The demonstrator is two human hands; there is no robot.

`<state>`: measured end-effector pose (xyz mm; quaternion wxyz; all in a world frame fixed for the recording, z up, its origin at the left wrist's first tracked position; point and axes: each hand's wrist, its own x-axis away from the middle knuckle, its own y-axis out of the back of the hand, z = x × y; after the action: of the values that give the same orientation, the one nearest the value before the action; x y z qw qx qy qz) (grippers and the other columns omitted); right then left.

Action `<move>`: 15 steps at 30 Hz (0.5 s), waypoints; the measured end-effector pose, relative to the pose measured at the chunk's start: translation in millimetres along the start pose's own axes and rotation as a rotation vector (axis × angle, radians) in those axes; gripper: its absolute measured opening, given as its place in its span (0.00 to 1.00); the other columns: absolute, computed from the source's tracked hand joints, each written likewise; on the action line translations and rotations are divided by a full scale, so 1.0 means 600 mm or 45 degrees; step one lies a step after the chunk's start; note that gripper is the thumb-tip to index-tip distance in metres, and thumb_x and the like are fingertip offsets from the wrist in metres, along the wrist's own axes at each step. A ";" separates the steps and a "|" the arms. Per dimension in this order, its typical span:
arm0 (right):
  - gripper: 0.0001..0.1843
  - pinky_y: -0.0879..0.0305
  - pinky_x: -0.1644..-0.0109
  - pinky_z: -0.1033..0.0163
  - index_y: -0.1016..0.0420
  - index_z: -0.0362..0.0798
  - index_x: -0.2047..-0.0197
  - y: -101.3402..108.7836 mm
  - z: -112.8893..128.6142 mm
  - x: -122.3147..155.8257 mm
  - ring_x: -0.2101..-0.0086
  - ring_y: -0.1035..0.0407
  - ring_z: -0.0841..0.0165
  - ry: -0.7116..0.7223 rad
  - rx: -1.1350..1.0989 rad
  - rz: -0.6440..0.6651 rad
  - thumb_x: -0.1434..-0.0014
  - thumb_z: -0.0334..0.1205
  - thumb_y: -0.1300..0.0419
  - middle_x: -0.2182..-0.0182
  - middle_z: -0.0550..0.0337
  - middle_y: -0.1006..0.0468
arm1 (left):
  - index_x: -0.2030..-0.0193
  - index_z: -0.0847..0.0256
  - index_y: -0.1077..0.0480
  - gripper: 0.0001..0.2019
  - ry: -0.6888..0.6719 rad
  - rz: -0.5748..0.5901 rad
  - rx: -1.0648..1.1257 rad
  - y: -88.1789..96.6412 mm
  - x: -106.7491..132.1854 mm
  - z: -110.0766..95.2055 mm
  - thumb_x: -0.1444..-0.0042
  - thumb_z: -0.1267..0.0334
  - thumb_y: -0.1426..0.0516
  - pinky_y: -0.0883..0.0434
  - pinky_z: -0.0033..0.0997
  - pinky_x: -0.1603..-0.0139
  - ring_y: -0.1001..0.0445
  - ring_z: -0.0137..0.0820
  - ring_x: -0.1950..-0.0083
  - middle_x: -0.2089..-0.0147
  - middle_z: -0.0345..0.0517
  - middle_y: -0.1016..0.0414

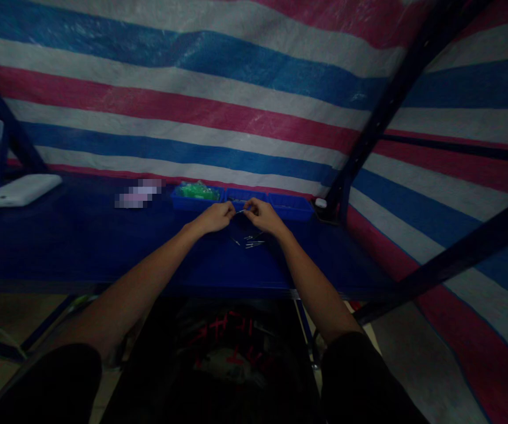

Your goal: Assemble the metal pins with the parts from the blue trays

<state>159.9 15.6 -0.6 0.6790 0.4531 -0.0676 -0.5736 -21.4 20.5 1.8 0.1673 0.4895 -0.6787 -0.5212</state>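
A thin metallic rod (239, 211) is pinched at its two ends between my hands, above the blue table. My left hand (216, 217) closes its fingertips on the left end. On the right end, my right hand (261, 215) has thumb and fingers pressed together. The rod is too small to tell its exact kind. Below the hands, several similar thin metal pieces (254, 243) lie loose on the table. Just behind the hands stand a blue bin with green pieces in clear plastic (198, 190), a middle blue bin (247, 193) and a right blue bin (295, 213).
The blue table (81, 247) meets a striped tarp wall (183, 112) at the back. A white device with a cable (22, 190) lies at far left, and a blurred-out pinkish item (139, 193) nearer. A small white object (321, 203) sits beside the right metal post (368, 123).
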 end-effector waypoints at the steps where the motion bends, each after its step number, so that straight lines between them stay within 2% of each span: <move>1: 0.06 0.47 0.73 0.68 0.32 0.44 0.65 0.000 -0.001 -0.001 0.78 0.41 0.74 0.001 0.004 0.002 0.48 0.35 0.46 0.80 0.67 0.35 | 0.64 0.63 0.33 0.09 0.005 -0.004 0.005 -0.001 0.000 0.001 0.47 0.69 0.53 0.37 0.28 0.66 0.30 0.31 0.68 0.68 0.46 0.27; 9: 0.05 0.47 0.72 0.68 0.31 0.44 0.68 0.001 -0.003 -0.005 0.77 0.40 0.73 0.006 0.016 -0.102 0.47 0.37 0.45 0.80 0.65 0.33 | 0.63 0.63 0.33 0.10 0.045 -0.090 0.066 -0.001 -0.003 0.002 0.45 0.64 0.53 0.37 0.31 0.64 0.29 0.34 0.65 0.66 0.49 0.27; 15: 0.06 0.46 0.70 0.67 0.29 0.46 0.69 0.001 -0.003 -0.005 0.75 0.37 0.72 -0.042 0.117 -0.221 0.48 0.39 0.43 0.77 0.63 0.29 | 0.63 0.63 0.34 0.09 0.032 -0.113 0.077 -0.001 -0.006 -0.001 0.44 0.65 0.54 0.37 0.31 0.65 0.29 0.34 0.65 0.66 0.48 0.27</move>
<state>160.6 18.9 0.1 0.6040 0.4785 -0.0653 -0.6340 -19.1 23.0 2.3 0.1374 0.5306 -0.6697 -0.5012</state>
